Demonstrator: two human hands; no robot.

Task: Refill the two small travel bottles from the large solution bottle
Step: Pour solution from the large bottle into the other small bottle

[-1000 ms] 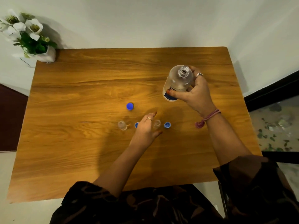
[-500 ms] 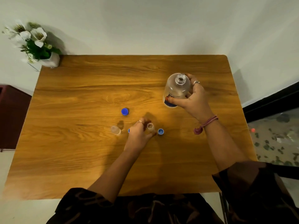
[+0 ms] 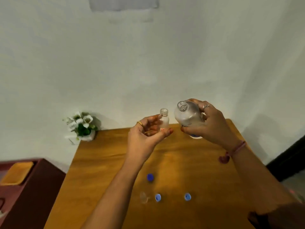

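Note:
My left hand [image 3: 145, 136] holds a small clear travel bottle [image 3: 164, 119] upright and uncapped, raised above the wooden table [image 3: 102, 159]. Just to its right, my right hand [image 3: 212, 126] grips the large solution bottle [image 3: 188, 118], also uncapped and tilted with its mouth leaning toward the small bottle. The two mouths are close but apart. The second small travel bottle [image 3: 144, 197] stands on the table near me, blurred. A dark blue cap [image 3: 150, 177] and two light blue caps [image 3: 158, 197] [image 3: 187, 196] lie on the table around it.
A white pot of white flowers [image 3: 82, 125] stands at the table's far left corner against the wall. A dark red cabinet [image 3: 24, 187] with a yellow pad sits to the left of the table. Dark flooring shows on the right.
My left hand picked a small bottle off the table and raised it. My right hand lifted the large bottle and tilted it toward the small one. The camera tipped up toward the wall.

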